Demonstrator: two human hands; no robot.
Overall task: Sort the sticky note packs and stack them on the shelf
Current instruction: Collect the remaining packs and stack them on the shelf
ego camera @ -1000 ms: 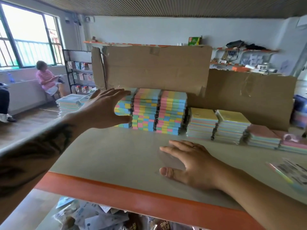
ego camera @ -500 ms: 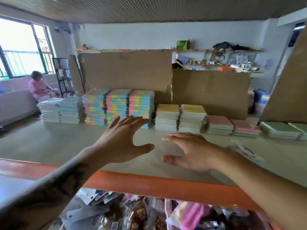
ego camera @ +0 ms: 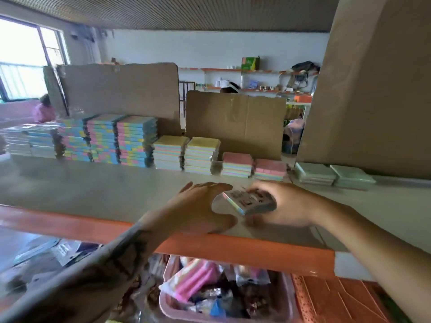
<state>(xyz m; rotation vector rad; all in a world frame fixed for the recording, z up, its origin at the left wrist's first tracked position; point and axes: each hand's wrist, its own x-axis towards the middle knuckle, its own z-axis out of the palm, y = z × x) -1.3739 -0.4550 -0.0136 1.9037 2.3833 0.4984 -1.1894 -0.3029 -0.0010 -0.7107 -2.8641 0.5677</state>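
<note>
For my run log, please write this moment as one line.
right hand: holds pack | left hand: open beside pack | pack: tilted above shelf | stacks: at back

I see both my forearms reach forward, converging. My right hand (ego camera: 286, 206) curls fingers and thumb around a pack, tilted. My left hand (ego camera: 198, 208) is spread beside it, fingers arched, thumb stretched toward the right hand's thumb.
</note>
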